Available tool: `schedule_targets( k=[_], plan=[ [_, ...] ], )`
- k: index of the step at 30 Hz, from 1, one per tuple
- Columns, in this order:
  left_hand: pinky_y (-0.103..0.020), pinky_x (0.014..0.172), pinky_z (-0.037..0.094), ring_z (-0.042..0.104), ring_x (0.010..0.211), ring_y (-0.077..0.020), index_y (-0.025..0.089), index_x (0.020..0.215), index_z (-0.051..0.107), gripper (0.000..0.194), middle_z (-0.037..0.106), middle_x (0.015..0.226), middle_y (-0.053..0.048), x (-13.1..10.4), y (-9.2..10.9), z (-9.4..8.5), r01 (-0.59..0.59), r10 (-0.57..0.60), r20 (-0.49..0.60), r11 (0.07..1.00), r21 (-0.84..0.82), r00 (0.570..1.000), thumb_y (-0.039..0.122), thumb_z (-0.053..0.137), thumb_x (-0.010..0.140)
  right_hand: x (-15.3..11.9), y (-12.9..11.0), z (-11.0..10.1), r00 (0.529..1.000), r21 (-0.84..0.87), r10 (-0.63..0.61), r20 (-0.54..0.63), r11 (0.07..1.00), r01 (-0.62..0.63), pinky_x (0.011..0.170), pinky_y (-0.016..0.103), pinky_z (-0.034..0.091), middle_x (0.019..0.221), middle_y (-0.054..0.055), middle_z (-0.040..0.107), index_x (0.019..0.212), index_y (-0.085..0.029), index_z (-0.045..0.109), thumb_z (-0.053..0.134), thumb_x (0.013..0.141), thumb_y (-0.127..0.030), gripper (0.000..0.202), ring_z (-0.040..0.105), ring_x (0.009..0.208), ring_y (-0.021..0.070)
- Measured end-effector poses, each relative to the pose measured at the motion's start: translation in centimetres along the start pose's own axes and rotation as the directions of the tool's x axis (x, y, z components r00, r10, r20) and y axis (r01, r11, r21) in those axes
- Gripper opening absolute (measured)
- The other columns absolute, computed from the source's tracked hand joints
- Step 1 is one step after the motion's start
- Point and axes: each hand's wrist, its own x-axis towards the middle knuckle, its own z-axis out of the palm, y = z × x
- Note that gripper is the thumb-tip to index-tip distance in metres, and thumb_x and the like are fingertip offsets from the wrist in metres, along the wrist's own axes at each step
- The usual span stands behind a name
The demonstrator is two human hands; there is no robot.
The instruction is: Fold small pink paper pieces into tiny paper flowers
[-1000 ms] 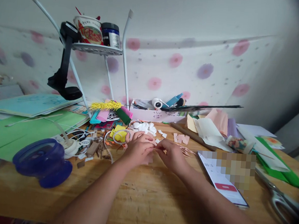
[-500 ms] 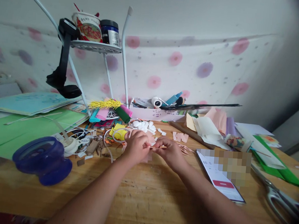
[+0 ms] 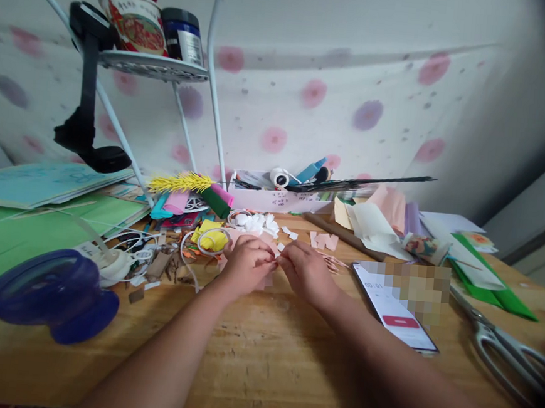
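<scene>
My left hand (image 3: 249,265) is closed in a pinch above the middle of the table. Its fingertips nearly meet those of my right hand (image 3: 307,271), also pinched. Between them is a thin pink paper strip, mostly covered by the fingers. Under and behind the left hand lie pink paper pieces (image 3: 234,239). Beyond the right hand rest small cut pink paper squares (image 3: 325,241) and a bunch of thin rolled pink strips (image 3: 336,264). White paper scraps (image 3: 264,223) are heaped just behind the hands.
A blue tape dispenser (image 3: 53,293) stands at left beside cables and scraps. On the right lie a phone (image 3: 398,311) and large scissors (image 3: 498,338). A white rack (image 3: 155,66) holds a tub and jar. Yellow crepe paper (image 3: 211,235) sits left of the hands.
The view has shifted slightly, so the rack and dispenser appear further left. My fingertips have drawn closer together, and my right fingers now cover most of the strip.
</scene>
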Motion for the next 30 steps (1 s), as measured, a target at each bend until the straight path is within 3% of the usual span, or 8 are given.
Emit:
schedule_targets(
  k=[7, 11, 14, 16, 18, 22, 26, 30],
  plan=[
    [-0.042, 0.087, 0.023, 0.043, 0.094, -0.021, 0.026, 0.065, 0.067, 0.016, 0.063, 0.086, -0.001, -0.3, 0.4, 0.0, -0.029, 0.026, 0.058, 0.998, 0.063, 0.998, 0.034, 0.054, 0.072, -0.1, -0.1, 0.2, 0.999, -0.09, -0.047, -0.001, 0.995, 0.047, 0.06, 0.026, 0.032, 0.066, 0.006, 0.05, 0.064, -0.016, 0.05, 0.038, 0.082, -0.019, 0.022, 0.044, 0.064, 0.0148],
    [-0.048, 0.089, 0.015, 0.04, 0.096, -0.0221, 0.025, 0.059, 0.064, 0.016, 0.06, 0.086, 0.0, -0.6, 0.6, 0.0, -0.038, 0.038, 0.008, 0.991, 0.127, 0.999, 0.03, 0.055, 0.072, 0.0, 0.1, 0.3, 0.979, 0.115, 0.156, 0.132, 0.978, -0.171, 0.053, 0.023, 0.031, 0.059, 0.001, 0.049, 0.059, -0.016, 0.047, 0.039, 0.081, -0.023, 0.024, 0.044, 0.056, 0.011],
    [-0.043, 0.085, 0.024, 0.043, 0.09, -0.0204, 0.024, 0.06, 0.065, 0.017, 0.057, 0.084, -0.003, -0.5, 0.4, 0.2, -0.025, 0.026, -0.023, 0.998, 0.057, 0.999, 0.031, 0.055, 0.071, 0.1, 0.2, 0.2, 0.946, 0.297, 0.251, 0.206, 0.905, -0.305, 0.052, 0.021, 0.033, 0.055, -0.001, 0.048, 0.059, -0.016, 0.046, 0.038, 0.082, -0.03, 0.029, 0.044, 0.053, 0.0096],
    [-0.035, 0.077, 0.034, 0.046, 0.082, -0.0176, 0.021, 0.064, 0.067, 0.017, 0.054, 0.078, -0.004, -0.4, 0.0, 0.3, 0.005, -0.007, -0.012, 0.992, -0.123, 1.0, 0.032, 0.055, 0.071, 0.1, 0.3, 0.2, 0.955, 0.427, 0.25, 0.158, 0.855, -0.294, 0.055, 0.021, 0.036, 0.059, -0.001, 0.05, 0.063, -0.016, 0.047, 0.037, 0.083, -0.034, 0.029, 0.046, 0.057, 0.0098],
    [-0.03, 0.072, 0.038, 0.049, 0.078, -0.0159, 0.019, 0.074, 0.067, 0.019, 0.053, 0.078, -0.004, -0.2, -0.3, 0.4, 0.053, -0.048, 0.023, 0.919, -0.391, 0.999, 0.032, 0.054, 0.072, 0.1, 0.4, 0.3, 0.97, 0.542, 0.235, 0.059, 0.809, -0.229, 0.06, 0.022, 0.039, 0.068, 0.001, 0.052, 0.072, -0.016, 0.049, 0.038, 0.083, -0.037, 0.026, 0.049, 0.064, 0.0106],
    [-0.028, 0.072, 0.041, 0.053, 0.081, -0.0162, 0.013, 0.081, 0.063, 0.022, 0.059, 0.089, -0.006, -0.2, -0.4, 0.4, 0.189, -0.18, 0.097, 0.617, -0.764, 0.979, 0.032, 0.053, 0.073, 0.0, 0.3, 0.4, 0.981, 0.575, 0.181, -0.073, 0.811, -0.106, 0.067, 0.025, 0.044, 0.085, 0.004, 0.052, 0.089, -0.018, 0.051, 0.053, 0.075, -0.036, 0.023, 0.051, 0.076, 0.0127],
    [-0.026, 0.067, 0.042, 0.055, 0.07, -0.0134, 0.013, 0.077, 0.056, 0.017, 0.06, 0.075, -0.003, -0.3, 0.2, 0.5, 0.244, -0.252, 0.144, 0.43, -0.869, 0.957, 0.028, 0.059, 0.069, -0.1, -0.1, 0.2, 0.994, 0.456, 0.046, -0.101, 0.89, 0.005, 0.068, 0.027, 0.044, 0.083, 0.005, 0.055, 0.093, -0.02, 0.053, 0.057, 0.073, -0.031, 0.024, 0.052, 0.076, 0.0145],
    [-0.026, 0.066, 0.042, 0.056, 0.069, -0.0125, 0.016, 0.077, 0.052, 0.016, 0.061, 0.073, 0.0, -0.3, 0.4, 0.6, 0.252, -0.254, 0.165, 0.365, -0.896, 0.953, 0.026, 0.061, 0.068, -0.2, -0.3, 0.1, 0.991, 0.368, 0.01, -0.135, 0.929, 0.041, 0.065, 0.027, 0.044, 0.077, 0.005, 0.057, 0.084, -0.019, 0.057, 0.053, 0.076, -0.025, 0.011, 0.053, 0.073, 0.0147]
  ],
)
